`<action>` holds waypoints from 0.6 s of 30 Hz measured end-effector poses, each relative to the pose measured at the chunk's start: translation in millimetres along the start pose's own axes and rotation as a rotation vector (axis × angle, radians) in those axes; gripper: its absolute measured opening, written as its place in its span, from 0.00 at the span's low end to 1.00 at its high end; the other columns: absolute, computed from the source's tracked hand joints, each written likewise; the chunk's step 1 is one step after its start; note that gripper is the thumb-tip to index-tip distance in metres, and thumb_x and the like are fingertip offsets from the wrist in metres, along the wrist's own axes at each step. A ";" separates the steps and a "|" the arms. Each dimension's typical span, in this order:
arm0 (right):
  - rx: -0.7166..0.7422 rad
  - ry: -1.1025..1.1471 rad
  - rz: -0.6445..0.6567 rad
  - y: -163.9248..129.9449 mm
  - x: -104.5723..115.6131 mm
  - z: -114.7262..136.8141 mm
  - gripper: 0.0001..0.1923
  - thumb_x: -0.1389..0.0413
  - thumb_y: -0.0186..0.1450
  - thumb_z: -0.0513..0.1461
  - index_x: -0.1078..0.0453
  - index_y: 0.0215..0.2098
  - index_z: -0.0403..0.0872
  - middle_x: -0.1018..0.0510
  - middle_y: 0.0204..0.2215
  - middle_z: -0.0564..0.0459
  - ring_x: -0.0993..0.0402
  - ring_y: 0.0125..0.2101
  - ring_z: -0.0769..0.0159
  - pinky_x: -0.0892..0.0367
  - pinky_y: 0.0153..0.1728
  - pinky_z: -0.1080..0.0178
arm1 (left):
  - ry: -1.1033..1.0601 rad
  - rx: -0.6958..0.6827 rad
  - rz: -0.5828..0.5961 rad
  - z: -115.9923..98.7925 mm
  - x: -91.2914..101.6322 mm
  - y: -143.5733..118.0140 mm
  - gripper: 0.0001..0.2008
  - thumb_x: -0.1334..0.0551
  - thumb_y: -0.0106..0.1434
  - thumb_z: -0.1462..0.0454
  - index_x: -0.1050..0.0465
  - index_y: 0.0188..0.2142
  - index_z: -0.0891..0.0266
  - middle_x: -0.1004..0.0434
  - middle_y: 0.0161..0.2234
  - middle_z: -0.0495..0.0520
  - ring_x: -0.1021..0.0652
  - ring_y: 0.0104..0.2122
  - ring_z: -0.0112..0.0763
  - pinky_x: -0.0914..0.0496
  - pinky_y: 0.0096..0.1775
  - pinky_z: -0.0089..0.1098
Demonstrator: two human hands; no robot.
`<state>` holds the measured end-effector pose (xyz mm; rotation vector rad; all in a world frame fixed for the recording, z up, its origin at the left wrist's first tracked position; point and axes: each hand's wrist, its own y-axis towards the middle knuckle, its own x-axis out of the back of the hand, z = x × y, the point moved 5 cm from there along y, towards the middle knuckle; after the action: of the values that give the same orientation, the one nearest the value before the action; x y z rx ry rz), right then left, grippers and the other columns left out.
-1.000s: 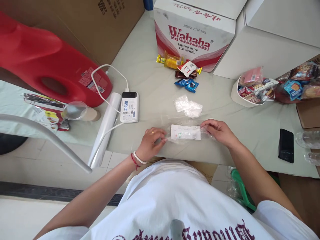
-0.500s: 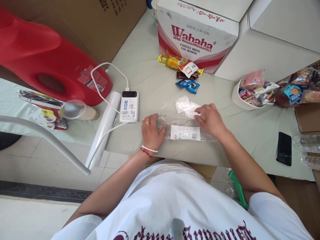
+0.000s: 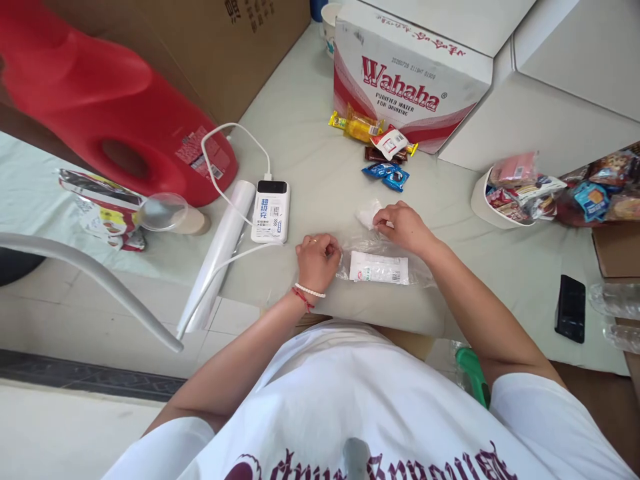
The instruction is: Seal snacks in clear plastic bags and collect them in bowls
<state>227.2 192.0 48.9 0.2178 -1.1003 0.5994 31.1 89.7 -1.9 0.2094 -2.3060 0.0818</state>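
My left hand (image 3: pixel 319 261) is closed, thumb and fingers pinched at the left end of a clear plastic bag (image 3: pixel 343 265). Lying on or in that bag is a white wrapped packet (image 3: pixel 379 268) with green and red print; I cannot tell which. My right hand (image 3: pixel 403 227) is above the packet, its fingertips closed on the edge of a crumpled white wrapper (image 3: pixel 368 213). Part of this wrapper is hidden by the fingers.
A white power bank (image 3: pixel 271 212) with a cable and a plastic roll (image 3: pixel 220 253) lie left. Beyond are wrapped snacks (image 3: pixel 387 175) before a Wahaha box (image 3: pixel 405 87). To the right stand a snack tub (image 3: pixel 481 203) and a black phone (image 3: pixel 570 309). A red jug (image 3: pixel 165 143) is far left.
My left hand has gone from lying flat with fingers spread to a pinch on the bag. My right hand has drawn its fingers together, and the white wrapper looks more bunched. The camera view has shifted slightly.
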 end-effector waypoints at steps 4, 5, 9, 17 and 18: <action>0.033 -0.024 -0.056 -4.2 -1.0 -4.4 0.18 0.41 0.66 0.40 0.23 0.53 0.45 0.20 0.45 0.43 0.32 0.48 0.51 0.35 0.49 0.53 | -0.191 -0.134 -0.046 -0.7 0.5 -3.5 0.05 0.40 0.59 0.69 0.31 0.30 0.58 0.26 0.34 0.53 0.27 0.40 0.40 0.33 0.46 0.40; 0.082 -0.033 -0.061 -4.1 -2.9 -1.7 0.25 0.39 0.64 0.41 0.26 0.59 0.46 0.22 0.51 0.42 0.34 0.54 0.47 0.36 0.53 0.49 | -0.238 -0.164 -0.043 -1.0 0.1 -4.2 0.05 0.41 0.59 0.70 0.32 0.30 0.58 0.27 0.35 0.53 0.27 0.39 0.38 0.32 0.45 0.38; 0.294 -0.079 0.019 -1.6 -12.6 13.9 0.31 0.39 0.61 0.36 0.29 0.63 0.51 0.23 0.57 0.45 0.47 0.68 0.45 0.54 0.67 0.37 | -0.308 -0.199 -0.048 -0.6 0.2 -4.9 0.06 0.41 0.60 0.70 0.36 0.30 0.57 0.30 0.34 0.51 0.28 0.35 0.34 0.32 0.39 0.34; 0.256 -0.162 0.055 -24.2 5.2 40.4 0.10 0.46 0.71 0.38 0.22 0.43 0.48 0.22 0.47 0.46 0.27 0.47 0.57 0.34 0.48 0.57 | -0.148 -0.137 -0.058 0.8 -0.6 -2.2 0.07 0.42 0.60 0.69 0.40 0.30 0.57 0.30 0.32 0.51 0.29 0.32 0.35 0.37 0.36 0.34; 0.220 -0.203 0.082 -32.6 3.1 45.0 0.11 0.48 0.72 0.38 0.23 0.45 0.48 0.23 0.48 0.46 0.27 0.43 0.59 0.36 0.40 0.61 | -0.124 -0.132 -0.056 0.2 -0.5 -1.8 0.06 0.43 0.61 0.69 0.39 0.30 0.57 0.29 0.32 0.52 0.28 0.33 0.36 0.37 0.36 0.34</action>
<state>211.6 145.9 76.0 0.4333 -1.2428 0.7857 31.6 88.0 -2.4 0.2166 -2.4167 -0.1144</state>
